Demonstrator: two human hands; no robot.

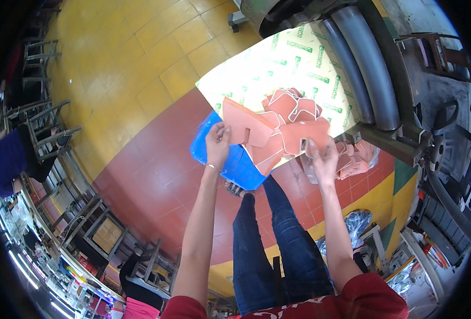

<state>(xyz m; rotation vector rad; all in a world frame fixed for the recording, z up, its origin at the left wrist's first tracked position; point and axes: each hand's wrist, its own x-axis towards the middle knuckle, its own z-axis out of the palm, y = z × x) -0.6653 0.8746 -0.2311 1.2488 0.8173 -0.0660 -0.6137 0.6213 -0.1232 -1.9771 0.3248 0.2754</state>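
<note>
My left hand [218, 141] is closed on the edge of a flat salmon-coloured cut piece [243, 125] with a small slot, held over the left end of the work surface. My right hand [322, 158] grips another salmon-coloured piece [306, 130] at its near edge, thumb on top, beside a small square cut-out. Between and beyond my hands lies a loose heap of similar salmon-coloured pieces [283, 106], several edged in white. They rest on a pale sheet with green print [257, 69]. Below the left piece, a blue plastic crate [206, 139] is partly hidden.
A machine with two dark rollers [371, 69] stands at the right end of the sheet. Clear bags of salmon-coloured pieces [355, 165] sit on the floor near my right forearm. Metal stools [105, 228] and a person in dark blue [12, 159] are at the far left.
</note>
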